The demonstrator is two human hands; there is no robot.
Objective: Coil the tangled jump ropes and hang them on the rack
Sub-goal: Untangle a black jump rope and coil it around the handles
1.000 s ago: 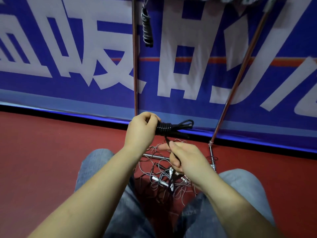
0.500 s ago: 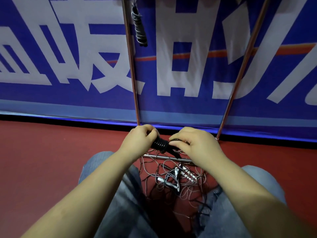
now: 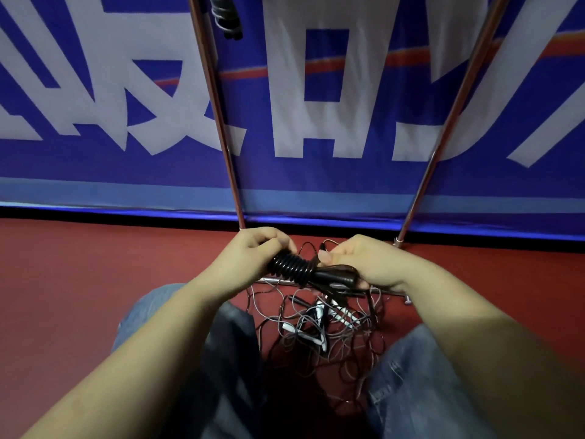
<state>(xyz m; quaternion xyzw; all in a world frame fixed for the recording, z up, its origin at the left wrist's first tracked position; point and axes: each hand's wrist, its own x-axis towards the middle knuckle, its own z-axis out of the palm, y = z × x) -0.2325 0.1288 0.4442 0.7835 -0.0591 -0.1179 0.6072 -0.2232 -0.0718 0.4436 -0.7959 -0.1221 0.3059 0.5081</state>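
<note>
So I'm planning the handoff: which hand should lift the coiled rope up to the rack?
Probably the left hand: it grips the coiled black rope, while the right hand only pinches its loose end.

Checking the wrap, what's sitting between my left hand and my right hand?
In the head view, the black coiled rope spans the gap between left hand and right hand, gripped at both ends.

Coiled rope [image 3: 289, 267] at centre, left hand [image 3: 253, 258] at its 9 o'clock, right hand [image 3: 357, 264] at 3 o'clock. Tangled ropes [image 3: 319, 327] on floor [image 3: 95, 280] at 6 o'clock, between knees. Rack poles [image 3: 221, 122] at 12 o'clock, banner [image 3: 316, 106] behind. Hung rope [image 3: 226, 17] at 11 o'clock, beside left pole.
</note>
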